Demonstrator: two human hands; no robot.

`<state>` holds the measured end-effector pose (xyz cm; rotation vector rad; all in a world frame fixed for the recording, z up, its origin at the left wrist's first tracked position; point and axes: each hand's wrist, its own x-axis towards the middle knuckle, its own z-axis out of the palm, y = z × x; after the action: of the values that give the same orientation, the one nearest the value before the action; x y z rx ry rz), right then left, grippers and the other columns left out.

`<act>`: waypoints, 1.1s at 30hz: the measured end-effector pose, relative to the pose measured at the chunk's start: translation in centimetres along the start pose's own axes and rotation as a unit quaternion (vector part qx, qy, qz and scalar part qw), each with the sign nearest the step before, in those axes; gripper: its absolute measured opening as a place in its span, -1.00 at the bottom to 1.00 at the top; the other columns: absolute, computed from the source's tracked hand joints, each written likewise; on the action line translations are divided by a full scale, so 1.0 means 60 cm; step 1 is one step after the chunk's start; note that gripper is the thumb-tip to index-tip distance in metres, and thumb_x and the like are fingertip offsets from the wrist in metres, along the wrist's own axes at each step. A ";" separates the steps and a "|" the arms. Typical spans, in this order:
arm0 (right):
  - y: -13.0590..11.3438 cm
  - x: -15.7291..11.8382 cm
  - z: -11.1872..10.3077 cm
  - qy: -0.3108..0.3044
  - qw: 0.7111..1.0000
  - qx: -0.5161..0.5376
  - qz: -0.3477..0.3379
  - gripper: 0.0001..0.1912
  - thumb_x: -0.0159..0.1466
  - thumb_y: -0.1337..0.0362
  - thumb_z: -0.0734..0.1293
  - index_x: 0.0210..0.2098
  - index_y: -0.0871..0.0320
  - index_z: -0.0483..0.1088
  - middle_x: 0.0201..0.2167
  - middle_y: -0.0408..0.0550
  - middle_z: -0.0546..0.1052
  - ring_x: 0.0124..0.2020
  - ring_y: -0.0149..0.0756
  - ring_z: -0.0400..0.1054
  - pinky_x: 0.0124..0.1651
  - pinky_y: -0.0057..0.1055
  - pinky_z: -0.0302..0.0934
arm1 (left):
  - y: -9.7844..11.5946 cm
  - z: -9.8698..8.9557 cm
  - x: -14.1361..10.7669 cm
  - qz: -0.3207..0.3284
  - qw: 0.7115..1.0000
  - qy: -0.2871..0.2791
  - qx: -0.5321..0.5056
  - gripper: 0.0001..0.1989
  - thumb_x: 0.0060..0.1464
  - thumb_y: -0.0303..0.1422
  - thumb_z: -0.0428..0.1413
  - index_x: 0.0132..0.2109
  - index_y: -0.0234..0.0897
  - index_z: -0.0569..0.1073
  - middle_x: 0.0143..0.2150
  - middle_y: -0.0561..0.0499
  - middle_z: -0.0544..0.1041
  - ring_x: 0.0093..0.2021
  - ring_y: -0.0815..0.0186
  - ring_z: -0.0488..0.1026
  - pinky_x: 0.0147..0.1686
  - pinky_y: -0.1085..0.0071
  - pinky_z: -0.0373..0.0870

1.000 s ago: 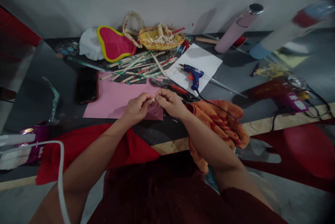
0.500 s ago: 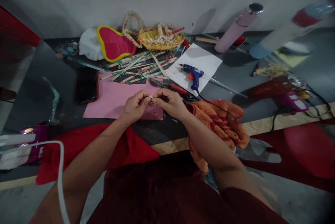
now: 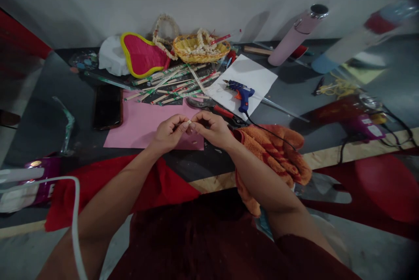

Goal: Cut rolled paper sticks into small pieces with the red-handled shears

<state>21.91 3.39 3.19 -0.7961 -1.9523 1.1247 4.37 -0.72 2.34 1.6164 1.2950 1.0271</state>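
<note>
My left hand [image 3: 170, 132] and my right hand [image 3: 211, 128] meet over the front right part of a pink sheet [image 3: 140, 125]. Thumb and forefinger of each pinch a tiny pale piece [image 3: 189, 122] between them; its shape is too small to tell. Another small light piece [image 3: 194, 142] lies on the sheet just below the fingers. Behind the hands are red-handled pliers [image 3: 225, 111], and past them a blue glue gun [image 3: 240, 93] rests on white paper [image 3: 257, 73].
Wrapped chopsticks [image 3: 173, 83] lie behind the pink sheet, near a yellow basket [image 3: 201, 55] of pale pieces. A phone [image 3: 108, 107] sits left. An orange towel [image 3: 271, 149] and the glue gun's cord are right; a red cloth [image 3: 131, 179] hangs over the front edge. Bottles [image 3: 296, 38] stand back right.
</note>
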 end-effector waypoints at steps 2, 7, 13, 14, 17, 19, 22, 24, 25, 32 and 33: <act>0.001 0.000 0.000 0.002 1.000 -0.005 -0.004 -0.86 0.25 0.23 0.30 -0.35 0.19 0.40 -0.46 -0.16 0.45 -0.46 -0.48 0.25 -0.40 -0.51 0.13 | 0.002 0.000 0.001 -0.012 1.000 -0.003 -0.014 -0.75 0.16 -0.19 0.01 -0.27 -0.30 0.41 -0.42 0.02 0.51 -0.39 0.38 0.45 -0.34 0.49 0.35; 0.004 -0.001 -0.002 -0.003 1.000 -0.017 -0.006 -0.84 0.26 0.21 0.29 -0.33 0.18 0.40 -0.43 -0.15 0.45 -0.43 -0.46 0.27 -0.36 -0.49 0.15 | 0.000 -0.001 0.000 -0.032 0.999 0.002 -0.019 -0.74 0.15 -0.17 0.03 -0.25 -0.30 0.43 -0.41 0.01 0.53 -0.43 0.41 0.44 -0.40 0.51 0.34; 0.008 0.000 -0.001 -0.006 1.000 -0.019 -0.010 -0.82 0.27 0.18 0.28 -0.33 0.17 0.39 -0.43 -0.14 0.46 -0.40 -0.43 0.28 -0.33 -0.47 0.17 | -0.006 -0.001 0.000 -0.045 0.999 0.002 -0.025 -0.70 0.14 -0.13 0.04 -0.22 -0.30 0.44 -0.39 0.01 0.56 -0.54 0.46 0.36 -0.52 0.54 0.29; 0.009 0.000 -0.001 -0.005 1.000 -0.019 -0.012 -0.81 0.27 0.17 0.28 -0.33 0.17 0.39 -0.43 -0.14 0.46 -0.40 -0.43 0.28 -0.32 -0.47 0.17 | -0.007 -0.001 0.000 -0.046 0.999 0.000 -0.026 -0.70 0.14 -0.12 0.04 -0.22 -0.30 0.44 -0.39 0.01 0.56 -0.55 0.47 0.36 -0.52 0.54 0.28; 0.012 0.001 0.000 -0.001 1.000 -0.023 -0.014 -0.79 0.27 0.14 0.28 -0.34 0.17 0.38 -0.43 -0.13 0.45 -0.39 -0.41 0.28 -0.31 -0.45 0.17 | -0.006 -0.001 0.000 -0.047 0.999 -0.004 -0.021 -0.69 0.13 -0.12 0.04 -0.22 -0.30 0.43 -0.39 0.00 0.56 -0.52 0.45 0.38 -0.51 0.54 0.30; 0.013 0.001 0.000 -0.001 1.000 -0.025 -0.015 -0.78 0.27 0.13 0.28 -0.34 0.17 0.38 -0.43 -0.13 0.45 -0.39 -0.41 0.28 -0.31 -0.44 0.16 | -0.004 -0.001 -0.001 -0.045 0.999 -0.008 -0.012 -0.70 0.14 -0.12 0.04 -0.23 -0.29 0.43 -0.40 0.00 0.56 -0.51 0.44 0.39 -0.49 0.53 0.31; 0.013 0.001 0.000 -0.005 1.000 -0.028 -0.009 -0.78 0.27 0.13 0.28 -0.33 0.17 0.38 -0.43 -0.14 0.44 -0.41 -0.41 0.27 -0.32 -0.45 0.15 | -0.003 -0.002 0.000 -0.039 0.999 -0.011 -0.006 -0.71 0.15 -0.13 0.03 -0.24 -0.29 0.43 -0.40 0.01 0.55 -0.50 0.44 0.40 -0.48 0.52 0.32; 0.011 0.001 -0.001 -0.009 1.000 -0.028 -0.005 -0.79 0.27 0.13 0.28 -0.33 0.16 0.38 -0.43 -0.14 0.45 -0.40 -0.41 0.28 -0.30 -0.44 0.16 | -0.002 -0.002 0.000 -0.037 0.999 -0.010 -0.005 -0.70 0.15 -0.13 0.03 -0.25 -0.29 0.43 -0.41 0.01 0.55 -0.50 0.43 0.40 -0.49 0.52 0.32; 0.011 0.001 -0.002 -0.013 1.000 -0.026 -0.005 -0.80 0.27 0.14 0.27 -0.33 0.16 0.37 -0.42 -0.14 0.45 -0.39 -0.41 0.29 -0.29 -0.44 0.17 | -0.002 -0.002 0.000 -0.038 0.999 -0.009 -0.004 -0.70 0.14 -0.12 0.03 -0.24 -0.29 0.43 -0.41 0.01 0.55 -0.49 0.43 0.41 -0.49 0.52 0.32; 0.011 0.003 -0.010 -0.010 0.999 -0.026 -0.019 -0.81 0.32 0.19 0.21 -0.29 0.17 0.37 -0.38 -0.11 0.44 -0.34 -0.40 0.30 -0.23 -0.44 0.18 | -0.008 0.000 0.001 -0.048 0.999 -0.007 0.003 -0.69 0.14 -0.11 0.03 -0.24 -0.28 0.43 -0.38 0.01 0.57 -0.46 0.41 0.44 -0.46 0.52 0.34; 0.011 0.003 -0.010 -0.009 0.999 -0.026 -0.018 -0.80 0.32 0.20 0.20 -0.30 0.18 0.37 -0.38 -0.11 0.44 -0.35 -0.40 0.30 -0.24 -0.45 0.18 | -0.008 0.000 0.001 -0.047 0.999 -0.007 0.003 -0.69 0.14 -0.11 0.03 -0.23 -0.28 0.43 -0.38 0.01 0.58 -0.46 0.41 0.44 -0.46 0.52 0.34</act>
<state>22.41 4.03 2.86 -0.7783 -2.0100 1.0673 4.20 -0.59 1.90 1.5506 1.3524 0.9532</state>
